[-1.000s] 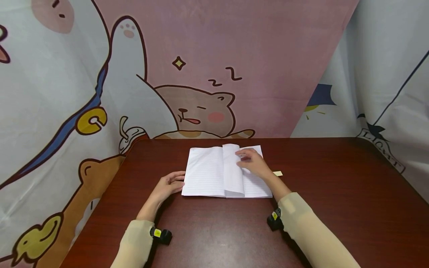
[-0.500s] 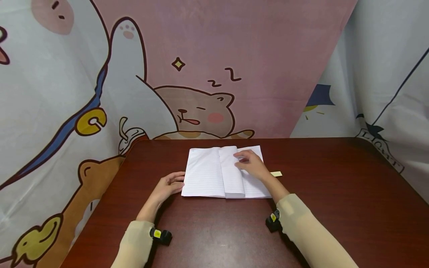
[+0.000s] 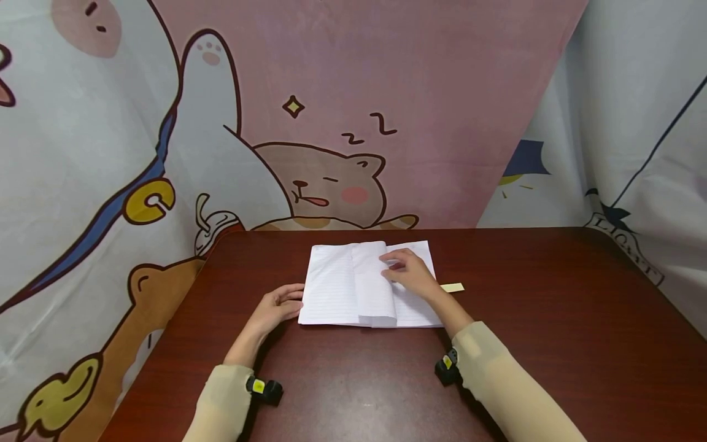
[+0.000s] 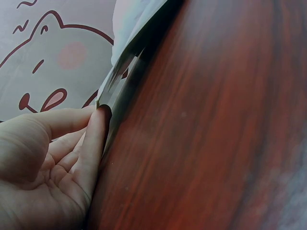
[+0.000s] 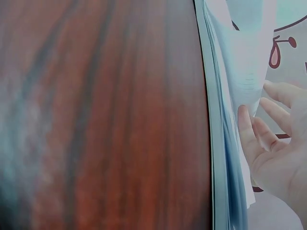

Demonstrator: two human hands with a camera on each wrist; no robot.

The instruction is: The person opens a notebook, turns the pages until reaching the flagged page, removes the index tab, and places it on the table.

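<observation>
A lined notebook [image 3: 334, 285] lies spread on the table, one leaf [image 3: 375, 282] standing curved near its middle and leaning left. My left hand [image 3: 274, 312] pinches the notebook's left edge between thumb and finger; the left wrist view shows the hand [image 4: 57, 158] at the corner of the pages [image 4: 139, 24]. Over the right-hand page, my right hand [image 3: 411, 274] touches the raised leaf from its right side. In the right wrist view that hand [image 5: 283, 143] has its fingers apart and loosely bent, fingertips at the curved leaf [image 5: 247, 72].
A pale yellow strip [image 3: 454, 287] sticks out beyond the notebook's right edge. Under everything is a dark red-brown wooden table [image 3: 353, 380]. Behind it hangs a cloth [image 3: 442, 123] printed with cartoon animals.
The curved leaf has shifted left across the notebook, and my right hand has moved left with it. My left hand has stayed at the left edge.
</observation>
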